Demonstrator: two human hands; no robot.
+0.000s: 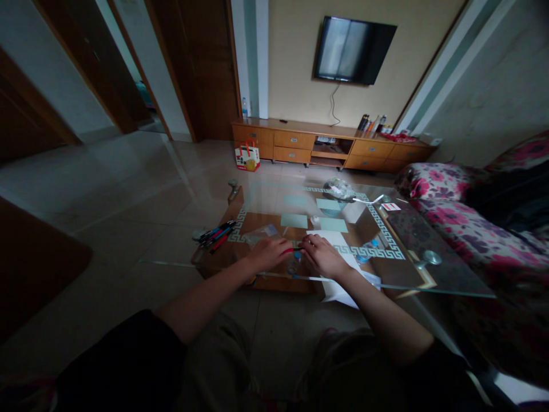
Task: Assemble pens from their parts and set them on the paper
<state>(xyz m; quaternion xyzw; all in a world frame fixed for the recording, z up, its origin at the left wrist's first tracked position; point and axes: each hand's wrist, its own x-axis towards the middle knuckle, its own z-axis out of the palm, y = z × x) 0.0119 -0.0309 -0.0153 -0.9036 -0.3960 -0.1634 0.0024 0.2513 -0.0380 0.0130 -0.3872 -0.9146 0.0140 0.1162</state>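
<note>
Above the near edge of the glass coffee table (386,274), my left hand (270,253) and my right hand (321,254) are close together. Both are closed on a thin red and black pen (297,249), which lies level between them; its ends are hidden by my fingers. A pile of pens (218,236), black, blue and red, lies on the glass left of my left hand. Just behind that hand is a clear plastic bag (259,233). White paper (332,237) lies behind and beneath my right hand, hanging over the near edge.
A bottle with a blue cap (294,264) shows below the hands, another bottle (372,246) to the right. A dark bowl (338,190) with a plastic bag stands at the far side. A flowered sofa (446,212) borders the right; beyond is a TV cabinet (295,139).
</note>
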